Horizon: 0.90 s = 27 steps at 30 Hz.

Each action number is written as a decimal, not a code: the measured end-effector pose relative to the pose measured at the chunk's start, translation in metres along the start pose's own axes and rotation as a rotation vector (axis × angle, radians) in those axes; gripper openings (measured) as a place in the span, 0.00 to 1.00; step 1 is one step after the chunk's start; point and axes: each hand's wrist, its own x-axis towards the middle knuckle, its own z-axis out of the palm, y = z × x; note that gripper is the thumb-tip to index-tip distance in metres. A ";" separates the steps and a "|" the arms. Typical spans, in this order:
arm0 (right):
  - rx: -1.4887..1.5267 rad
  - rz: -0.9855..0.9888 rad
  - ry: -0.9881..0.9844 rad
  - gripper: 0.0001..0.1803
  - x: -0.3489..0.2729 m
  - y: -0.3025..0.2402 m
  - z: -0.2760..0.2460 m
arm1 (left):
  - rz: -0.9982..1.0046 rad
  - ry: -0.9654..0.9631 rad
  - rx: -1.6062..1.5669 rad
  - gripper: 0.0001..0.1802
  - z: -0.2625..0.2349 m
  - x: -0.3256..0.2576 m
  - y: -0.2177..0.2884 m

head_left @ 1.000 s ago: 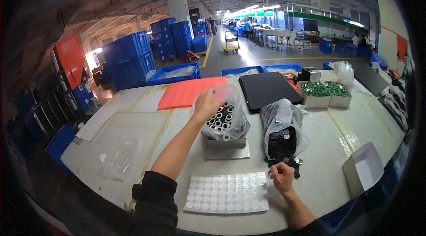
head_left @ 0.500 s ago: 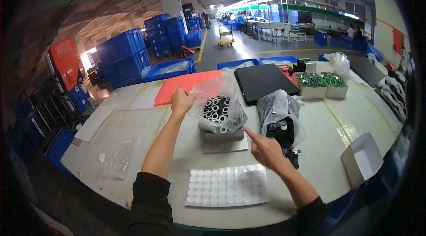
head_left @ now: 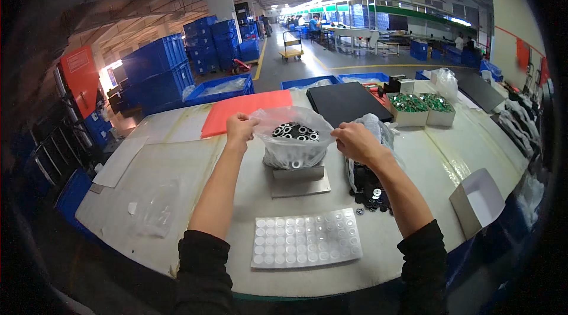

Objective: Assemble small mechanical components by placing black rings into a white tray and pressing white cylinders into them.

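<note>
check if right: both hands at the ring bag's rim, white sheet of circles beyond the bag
Not beyond: in the head view, the white sheet of circles lies on the near side of the ring bag; the rest stands.

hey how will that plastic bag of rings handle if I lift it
The plastic bag will probably sag and flop, since its thin film wrinkles. It may feel bottom-heavy, as the rings lie heaped inside. Its mouth is open, so tipping could spill some.

Past the far edge of the surface (head_left: 171,164), grey floor (head_left: 273,81) with yellow lines (head_left: 260,65) holds a cart (head_left: 291,53). Blue crates (head_left: 154,69) stand off the far left corner, a pale wall (head_left: 512,14) off the far right; strip lights (head_left: 460,21) glow overhead.
</note>
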 end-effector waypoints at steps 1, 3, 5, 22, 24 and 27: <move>0.073 0.005 0.055 0.10 -0.003 0.002 0.000 | 0.063 -0.013 -0.035 0.10 0.002 -0.001 0.002; 0.121 0.018 0.069 0.12 -0.003 -0.013 -0.011 | 0.126 -0.005 -0.064 0.11 -0.003 -0.001 0.001; 0.164 0.035 0.089 0.14 0.004 -0.025 -0.012 | 0.262 0.012 0.133 0.13 -0.002 -0.001 -0.002; 0.913 0.619 0.563 0.14 0.093 0.040 0.066 | 0.191 0.044 0.267 0.11 0.007 0.000 -0.021; 1.214 0.524 0.673 0.12 0.092 0.030 0.055 | 0.260 0.089 0.138 0.08 0.000 -0.001 -0.019; 1.239 0.441 0.640 0.16 0.087 0.035 0.049 | 0.293 0.076 0.027 0.09 0.005 0.000 -0.020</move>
